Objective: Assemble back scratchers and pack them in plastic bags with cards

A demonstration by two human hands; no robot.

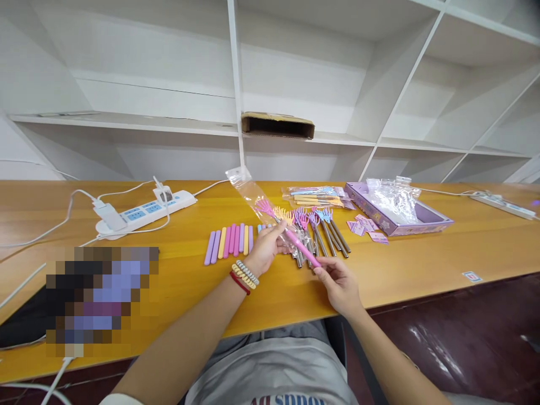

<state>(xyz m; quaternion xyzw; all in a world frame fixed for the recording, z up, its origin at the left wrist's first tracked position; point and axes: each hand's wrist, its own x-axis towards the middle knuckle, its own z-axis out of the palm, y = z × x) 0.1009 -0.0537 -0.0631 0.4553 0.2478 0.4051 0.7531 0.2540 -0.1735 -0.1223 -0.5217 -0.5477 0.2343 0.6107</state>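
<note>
A pink back scratcher (302,247) with a claw-shaped head and a long handle lies slantwise between my hands, its head toward the back left. My left hand (266,248) is closed around its middle, along with a clear plastic bag (244,188). The claw end appears to be inside the bag. At the other end, my right hand (341,286) pinches the handle tip. Behind the handle, several back scratchers (333,235) with bare metal rods and coloured claws lie together. A row of loose pink, purple and yellow handles (230,242) lies left of my left hand.
Packed back scratchers (318,198) lie farther back. A purple box (422,228) holds clear bags (394,197), with small cards (365,225) beside it. At left are a power strip (143,215) with cables and a blurred object (105,298). Shelving carries a cardboard box (278,125).
</note>
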